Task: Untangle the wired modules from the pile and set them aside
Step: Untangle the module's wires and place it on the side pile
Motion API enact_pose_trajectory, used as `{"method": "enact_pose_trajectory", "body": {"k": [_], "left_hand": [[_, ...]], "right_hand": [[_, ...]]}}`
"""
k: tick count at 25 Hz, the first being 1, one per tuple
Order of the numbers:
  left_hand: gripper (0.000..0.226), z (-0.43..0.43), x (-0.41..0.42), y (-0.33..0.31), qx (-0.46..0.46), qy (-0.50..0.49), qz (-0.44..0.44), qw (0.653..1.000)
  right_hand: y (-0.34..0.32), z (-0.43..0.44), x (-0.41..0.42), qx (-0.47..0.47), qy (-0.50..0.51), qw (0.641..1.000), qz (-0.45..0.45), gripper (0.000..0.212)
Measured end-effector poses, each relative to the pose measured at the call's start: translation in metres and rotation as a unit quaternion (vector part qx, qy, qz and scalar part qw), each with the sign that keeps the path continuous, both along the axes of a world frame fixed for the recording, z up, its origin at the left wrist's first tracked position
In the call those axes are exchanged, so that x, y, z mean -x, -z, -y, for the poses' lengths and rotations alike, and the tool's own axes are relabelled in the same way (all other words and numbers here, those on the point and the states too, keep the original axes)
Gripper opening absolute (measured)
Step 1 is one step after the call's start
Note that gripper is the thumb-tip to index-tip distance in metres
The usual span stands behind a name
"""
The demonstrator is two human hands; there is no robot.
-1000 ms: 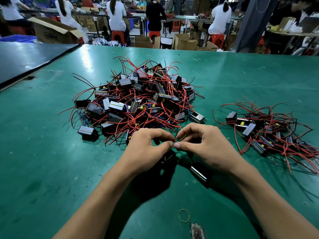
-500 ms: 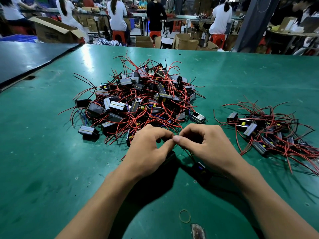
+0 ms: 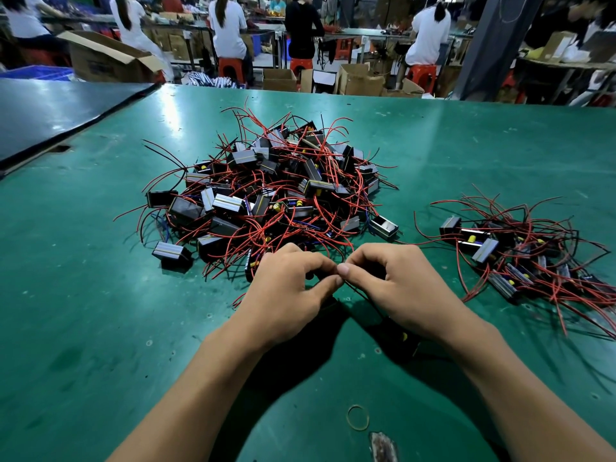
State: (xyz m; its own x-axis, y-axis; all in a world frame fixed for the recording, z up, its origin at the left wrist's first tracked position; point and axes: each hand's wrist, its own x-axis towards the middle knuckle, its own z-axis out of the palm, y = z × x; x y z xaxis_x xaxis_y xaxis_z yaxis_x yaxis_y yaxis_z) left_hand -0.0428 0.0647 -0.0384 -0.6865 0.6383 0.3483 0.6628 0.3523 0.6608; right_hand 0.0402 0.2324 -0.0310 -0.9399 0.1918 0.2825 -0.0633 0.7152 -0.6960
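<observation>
Item: pile of red-wired black boxy modules (image 3: 276,195), 12 o'clock on green counter (image 3: 100,295). Hands: left hand (image 3: 286,291), right hand (image 3: 403,288), both pinching one thin black wire (image 3: 361,296). Risk: hard tug may snap it.

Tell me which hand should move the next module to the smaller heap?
Probably the right hand: the smaller heap lies on its side, and a module sits under its wrist; the left hand is farther.
</observation>
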Motion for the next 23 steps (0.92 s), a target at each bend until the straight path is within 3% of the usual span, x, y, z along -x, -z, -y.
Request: {"method": "enact_pose_trajectory", "body": {"k": [7,16,19,23], "left_hand": [[0.009,-0.001,0.004,-0.002,-0.009,-0.012,0.094,0.995],[0.003,-0.003,-0.001,-0.006,-0.105,-0.030,0.186,0.976],[0.004,-0.003,0.001,-0.007,-0.105,-0.029,0.199,0.974],[0.004,-0.002,0.003,-0.007,-0.092,-0.020,0.208,0.974]], "right_hand": [[0.004,0.000,0.001,-0.035,-0.001,0.999,-0.028,0.017],[0.001,0.005,0.001,0.053,0.025,0.996,-0.065,0.016],[-0.006,-0.001,-0.003,-0.011,-0.021,0.996,-0.083,0.006],[-0.007,-0.007,-0.004,-0.102,-0.058,0.987,-0.113,0.009]]}}
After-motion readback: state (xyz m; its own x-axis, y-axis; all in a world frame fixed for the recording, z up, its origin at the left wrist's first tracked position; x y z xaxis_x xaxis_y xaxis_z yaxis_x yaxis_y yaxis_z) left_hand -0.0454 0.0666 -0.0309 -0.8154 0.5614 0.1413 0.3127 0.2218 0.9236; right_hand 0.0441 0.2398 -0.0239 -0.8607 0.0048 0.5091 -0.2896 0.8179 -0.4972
